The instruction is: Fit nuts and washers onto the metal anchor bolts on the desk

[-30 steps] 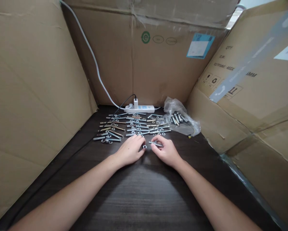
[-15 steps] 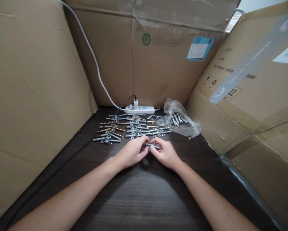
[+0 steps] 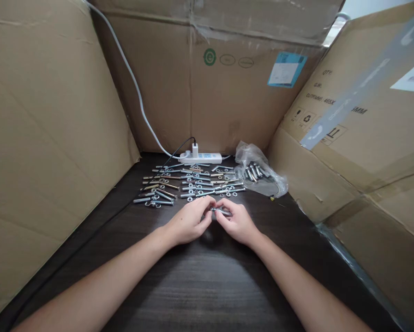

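A silver expansion bolt (image 3: 224, 212) lies almost level between my two hands, just in front of the laid-out hardware. My right hand (image 3: 237, 223) grips its body between thumb and fingers. At the bolt's left end, the thumb and fingertips of my left hand (image 3: 192, 221) are closed around its tip; any small part there is too hidden to make out. Behind the hands, metal bolts and sleeves (image 3: 196, 188) lie in rows, with nuts and washers (image 3: 235, 194) among them.
A clear plastic bag (image 3: 275, 183) with several bolts inside lies at the back right. Behind the rows stands a white power strip (image 3: 210, 158) with a plug and a black cable (image 3: 99, 227). Cardboard boxes (image 3: 158, 83) wall in the dark table (image 3: 207, 295).
Both hands stay together at the same place. My left fingertips have closed in nearer to the right ones, covering more of the bolt's left end.
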Available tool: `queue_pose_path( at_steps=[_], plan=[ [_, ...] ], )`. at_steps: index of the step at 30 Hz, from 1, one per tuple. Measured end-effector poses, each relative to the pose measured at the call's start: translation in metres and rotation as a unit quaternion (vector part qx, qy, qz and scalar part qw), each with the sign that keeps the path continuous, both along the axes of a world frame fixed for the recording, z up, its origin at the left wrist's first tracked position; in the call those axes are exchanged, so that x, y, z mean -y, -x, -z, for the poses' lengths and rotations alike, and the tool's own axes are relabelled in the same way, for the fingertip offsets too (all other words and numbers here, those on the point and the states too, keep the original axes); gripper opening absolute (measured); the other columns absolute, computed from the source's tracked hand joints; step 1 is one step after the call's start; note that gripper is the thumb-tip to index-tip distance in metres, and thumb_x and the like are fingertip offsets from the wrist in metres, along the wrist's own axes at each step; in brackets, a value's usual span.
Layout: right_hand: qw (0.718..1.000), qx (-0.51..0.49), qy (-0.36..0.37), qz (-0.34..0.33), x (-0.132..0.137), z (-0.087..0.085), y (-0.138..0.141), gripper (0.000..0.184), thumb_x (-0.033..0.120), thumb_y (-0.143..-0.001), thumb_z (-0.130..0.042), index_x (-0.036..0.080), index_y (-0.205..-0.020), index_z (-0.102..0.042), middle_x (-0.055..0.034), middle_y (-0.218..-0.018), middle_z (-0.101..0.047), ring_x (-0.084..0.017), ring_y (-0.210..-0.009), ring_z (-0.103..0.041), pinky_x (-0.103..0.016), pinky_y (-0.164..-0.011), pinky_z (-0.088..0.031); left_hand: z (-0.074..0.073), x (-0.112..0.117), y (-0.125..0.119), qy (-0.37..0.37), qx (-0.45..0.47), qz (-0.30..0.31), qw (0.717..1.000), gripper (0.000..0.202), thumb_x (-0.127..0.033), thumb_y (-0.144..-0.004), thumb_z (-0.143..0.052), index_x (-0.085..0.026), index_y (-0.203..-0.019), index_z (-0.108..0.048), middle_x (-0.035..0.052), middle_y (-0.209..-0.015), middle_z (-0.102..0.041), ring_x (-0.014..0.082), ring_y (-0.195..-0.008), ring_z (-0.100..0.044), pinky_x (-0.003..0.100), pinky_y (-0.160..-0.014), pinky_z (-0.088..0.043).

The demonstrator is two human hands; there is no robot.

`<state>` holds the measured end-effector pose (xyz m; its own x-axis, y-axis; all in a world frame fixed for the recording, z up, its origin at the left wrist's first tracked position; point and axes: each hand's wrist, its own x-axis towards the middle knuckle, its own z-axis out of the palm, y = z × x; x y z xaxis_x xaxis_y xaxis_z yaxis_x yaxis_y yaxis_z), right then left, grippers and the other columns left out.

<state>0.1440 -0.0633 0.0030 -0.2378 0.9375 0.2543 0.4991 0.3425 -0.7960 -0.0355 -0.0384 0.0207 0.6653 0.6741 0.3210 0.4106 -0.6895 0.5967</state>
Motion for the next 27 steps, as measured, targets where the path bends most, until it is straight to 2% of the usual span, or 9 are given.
queue_pose_path(
  at_steps=[6,12,15,21,23,27],
  plan=[
    [1.000,-0.005,-0.009,0.016,-0.001,-0.002,0.000,0.016,0.028,-0.082,-0.050,0.015,-0.080,-0.060,0.0022,-0.059,-0.051,-0.009,-0.049,-0.042,-0.020,-0.048,-0.033,0.003,-0.002,0.000,0.032,-0.012,-0.019,0.999,0.016,-0.026,-0.094,-0.036,-0.019,-0.104,-0.046,0.0013,-0.089,-0.057,0.0143,-0.077,-0.052,0.026,-0.070,-0.041],
    [1.000,0.009,-0.011,0.005,0.000,-0.003,0.000,0.018,0.027,-0.083,-0.049,0.015,-0.076,-0.060,0.0029,-0.057,-0.050,-0.009,-0.048,-0.042,-0.020,-0.049,-0.032,0.007,-0.008,0.000,-0.009,-0.059,-0.006,0.998,0.032,-0.035,-0.098,-0.026,-0.018,-0.080,-0.047,0.0008,-0.077,-0.053,0.0148,-0.071,-0.049,0.027,-0.068,-0.038],
    [1.000,0.022,-0.014,-0.007,0.000,-0.002,0.000,0.020,0.027,-0.083,-0.048,0.016,-0.073,-0.060,0.0022,-0.058,-0.052,-0.009,-0.051,-0.043,-0.021,-0.051,-0.033,0.008,-0.008,0.001,-0.020,-0.074,-0.003,0.997,0.032,-0.035,-0.098,-0.025,-0.019,-0.077,-0.045,0.0005,-0.074,-0.052,0.0145,-0.069,-0.047,0.026,-0.066,-0.037],
    [1.000,0.016,-0.017,0.005,-0.003,-0.001,-0.001,0.021,0.027,-0.084,-0.046,0.017,-0.068,-0.056,0.0020,-0.059,-0.050,-0.010,-0.054,-0.044,-0.021,-0.054,-0.035,0.004,-0.003,0.002,0.019,-0.038,-0.003,0.999,0.013,-0.029,-0.094,-0.038,-0.020,-0.098,-0.046,0.0007,-0.092,-0.055,0.0137,-0.078,-0.051,0.025,-0.069,-0.040],
    [1.000,0.010,-0.012,0.004,-0.003,0.000,-0.002,0.021,0.027,-0.084,-0.046,0.016,-0.070,-0.056,0.0016,-0.061,-0.052,-0.011,-0.056,-0.045,-0.021,-0.056,-0.036,0.002,0.000,0.002,0.026,-0.020,0.000,0.999,0.014,-0.027,-0.092,-0.040,-0.021,-0.104,-0.046,0.0008,-0.094,-0.055,0.0134,-0.078,-0.051,0.025,-0.071,-0.041],
    [1.000,0.010,-0.008,0.006,-0.004,0.000,-0.002,0.020,0.026,-0.084,-0.046,0.016,-0.069,-0.056,0.0013,-0.061,-0.053,-0.011,-0.057,-0.046,-0.021,-0.057,-0.037,0.000,0.001,0.002,0.029,-0.003,-0.017,0.999,0.030,-0.030,-0.088,-0.048,-0.021,-0.116,-0.042,0.0017,-0.093,-0.055,0.0145,-0.077,-0.052,0.027,-0.071,-0.042]
  ],
)
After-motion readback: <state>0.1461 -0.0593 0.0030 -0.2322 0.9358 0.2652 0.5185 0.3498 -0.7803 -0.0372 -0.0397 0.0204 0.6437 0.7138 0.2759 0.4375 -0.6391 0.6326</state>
